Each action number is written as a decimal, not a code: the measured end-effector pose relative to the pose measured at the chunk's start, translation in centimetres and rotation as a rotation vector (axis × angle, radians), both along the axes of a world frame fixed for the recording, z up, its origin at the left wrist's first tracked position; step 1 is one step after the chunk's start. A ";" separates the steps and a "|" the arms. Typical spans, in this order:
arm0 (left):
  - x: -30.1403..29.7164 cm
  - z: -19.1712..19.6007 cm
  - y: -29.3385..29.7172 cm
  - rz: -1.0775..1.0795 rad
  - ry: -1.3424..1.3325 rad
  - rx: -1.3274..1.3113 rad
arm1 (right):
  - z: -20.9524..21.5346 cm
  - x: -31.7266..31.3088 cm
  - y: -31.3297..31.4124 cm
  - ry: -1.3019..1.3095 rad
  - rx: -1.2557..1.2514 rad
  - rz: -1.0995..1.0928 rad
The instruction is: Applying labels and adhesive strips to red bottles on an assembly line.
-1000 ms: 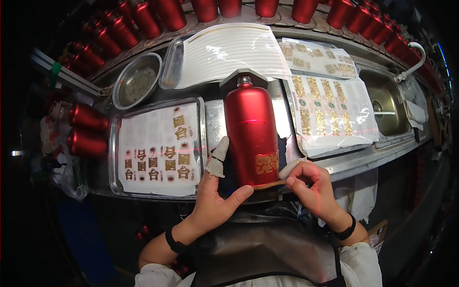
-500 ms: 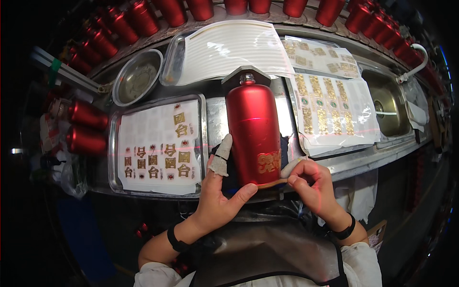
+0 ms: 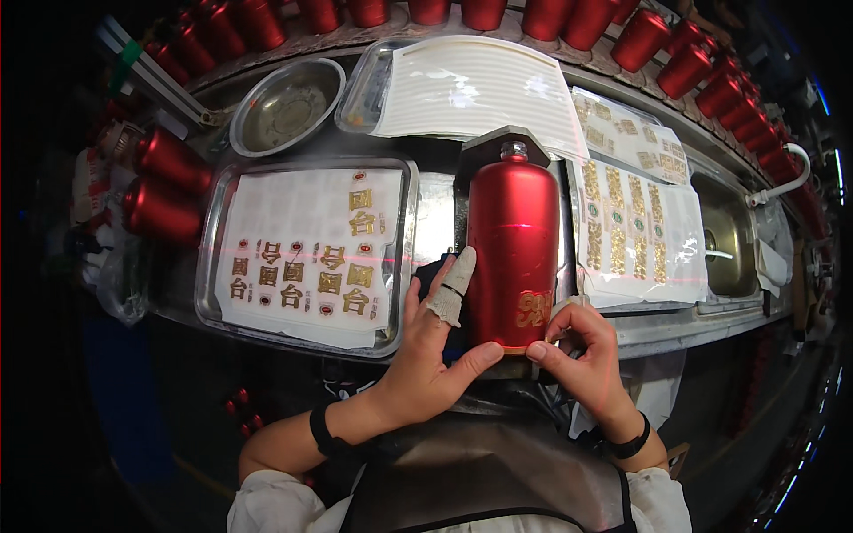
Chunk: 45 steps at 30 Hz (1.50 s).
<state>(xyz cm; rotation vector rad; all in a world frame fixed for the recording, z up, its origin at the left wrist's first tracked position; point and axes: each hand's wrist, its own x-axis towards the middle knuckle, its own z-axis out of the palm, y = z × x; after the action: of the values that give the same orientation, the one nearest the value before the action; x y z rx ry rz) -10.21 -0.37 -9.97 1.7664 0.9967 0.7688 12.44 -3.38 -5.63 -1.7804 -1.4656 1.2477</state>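
Observation:
A glossy red bottle (image 3: 511, 222) lies in front of me, its clear neck pointing away and its base toward me. A narrow gold strip (image 3: 515, 350) runs along the base edge, and a gold emblem (image 3: 533, 309) sits on the bottle's lower right side. My left hand (image 3: 426, 364) grips the bottle, with a finger in a pale finger cot along its left side and the thumb at the base. My right hand (image 3: 586, 351) is closed at the base's right corner, thumb and finger pinched on the strip. Its end is hidden there.
At left, a metal tray (image 3: 411, 231) bears a sheet of gold decals (image 3: 293, 266); two red bottles (image 3: 164, 213) lie beyond. A metal bowl (image 3: 289, 107), striped sheet (image 3: 480, 89), more decal sheets (image 3: 622, 222) and a sink (image 3: 733, 240) surround the spot. Red bottles line the back.
The strip stuck out to the right before; now it lies along the base edge, and my right hand has come in close. The bottle has turned a little, its emblem nearer the right side. The view has shifted.

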 end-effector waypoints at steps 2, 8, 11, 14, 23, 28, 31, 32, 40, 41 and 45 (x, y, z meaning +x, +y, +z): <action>-0.4 -0.4 0.0 -0.017 -0.078 -0.097 | 0.1 -0.1 0.0 0.004 0.003 -0.024; -2.7 -0.3 -0.3 -0.002 -0.020 0.002 | -0.6 -0.2 0.2 0.012 0.056 -0.043; -2.2 2.0 -1.5 -0.159 0.273 0.399 | -0.4 -0.4 0.2 0.046 0.085 -0.035; -1.6 1.7 -2.2 -0.137 0.385 0.418 | -0.1 -0.2 0.2 0.054 0.096 -0.052; -3.3 -0.7 -3.0 -0.091 0.466 0.393 | -1.2 0.2 0.0 0.055 0.162 -0.037; -2.5 0.9 -3.0 -0.042 0.487 0.429 | -1.2 1.6 -0.2 0.191 0.035 -0.036; -2.4 1.5 -2.5 -0.082 0.530 0.479 | -1.7 1.9 -0.6 0.307 0.021 -0.047; -2.3 1.7 -2.4 -0.096 0.550 0.507 | -1.9 2.0 -0.7 0.321 0.075 -0.034; -0.6 4.0 -0.6 -0.193 0.608 0.652 | -2.6 2.2 -0.6 0.343 0.071 -0.019; -0.2 4.1 -0.5 -0.194 0.600 0.699 | -2.7 2.1 -0.6 0.342 0.074 -0.028; 1.4 4.3 0.0 -0.197 0.583 0.851 | -2.5 2.0 -0.4 0.319 0.062 -0.008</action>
<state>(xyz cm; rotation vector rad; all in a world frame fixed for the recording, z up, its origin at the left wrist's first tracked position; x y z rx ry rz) -8.83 -0.32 -5.68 2.8956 0.8848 0.5924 14.43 -3.75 -8.08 -1.4652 -1.2987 1.3916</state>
